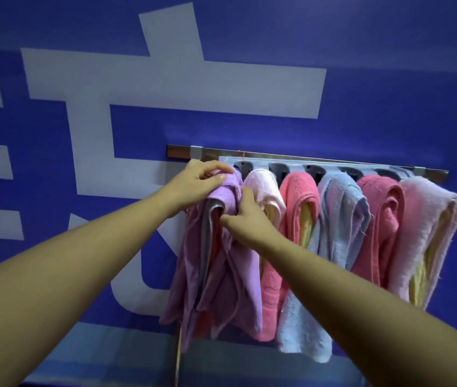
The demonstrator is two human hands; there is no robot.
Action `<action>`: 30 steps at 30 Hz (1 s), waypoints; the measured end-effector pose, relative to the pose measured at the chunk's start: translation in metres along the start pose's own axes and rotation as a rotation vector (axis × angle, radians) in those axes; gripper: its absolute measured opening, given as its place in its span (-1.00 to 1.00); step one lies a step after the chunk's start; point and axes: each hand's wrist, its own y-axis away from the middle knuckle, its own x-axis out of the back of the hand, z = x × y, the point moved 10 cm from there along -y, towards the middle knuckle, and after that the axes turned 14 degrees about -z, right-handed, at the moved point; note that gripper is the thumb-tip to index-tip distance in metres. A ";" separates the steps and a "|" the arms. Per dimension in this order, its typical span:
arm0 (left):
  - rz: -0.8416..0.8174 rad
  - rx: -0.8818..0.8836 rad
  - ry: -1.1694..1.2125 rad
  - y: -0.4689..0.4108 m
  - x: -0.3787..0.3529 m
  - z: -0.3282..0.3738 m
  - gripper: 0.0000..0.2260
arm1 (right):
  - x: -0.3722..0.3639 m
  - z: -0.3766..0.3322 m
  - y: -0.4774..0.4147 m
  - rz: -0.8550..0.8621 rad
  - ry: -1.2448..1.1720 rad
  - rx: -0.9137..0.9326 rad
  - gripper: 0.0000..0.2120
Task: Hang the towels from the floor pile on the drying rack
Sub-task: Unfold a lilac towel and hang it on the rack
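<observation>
Both hands, left hand (202,180) and right hand (245,216), pinch the purple towel (227,247) on the drying rack (319,163) with closed fingers; uneven draping could let it slide off.

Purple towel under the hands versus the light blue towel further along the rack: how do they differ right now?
The purple towel hangs at the rack's left end; the light blue towel sits mid-rack. The left hand and right hand both grip the purple one; nothing touches the blue. Both drape over the rack.
</observation>
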 end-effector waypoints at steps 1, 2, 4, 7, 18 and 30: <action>-0.006 0.018 0.006 0.001 -0.002 -0.003 -0.74 | -0.002 0.007 0.003 0.022 -0.018 0.011 -0.47; -0.008 0.037 0.012 0.003 -0.004 -0.004 -0.71 | -0.003 0.012 0.002 0.044 0.061 0.021 -0.43; 0.001 0.062 0.014 0.007 -0.005 -0.006 -0.67 | -0.013 0.017 0.001 0.066 0.429 0.029 -0.31; 0.003 0.074 -0.016 0.012 -0.011 -0.006 -0.66 | -0.021 0.028 0.004 0.055 0.399 0.076 -0.29; -0.104 0.150 -0.362 0.009 -0.020 0.018 -0.73 | -0.029 0.072 0.009 0.050 -0.590 0.035 -0.61; -0.075 0.158 -0.559 0.008 -0.026 0.034 -0.87 | -0.037 0.114 0.012 0.100 -0.245 -0.034 -0.61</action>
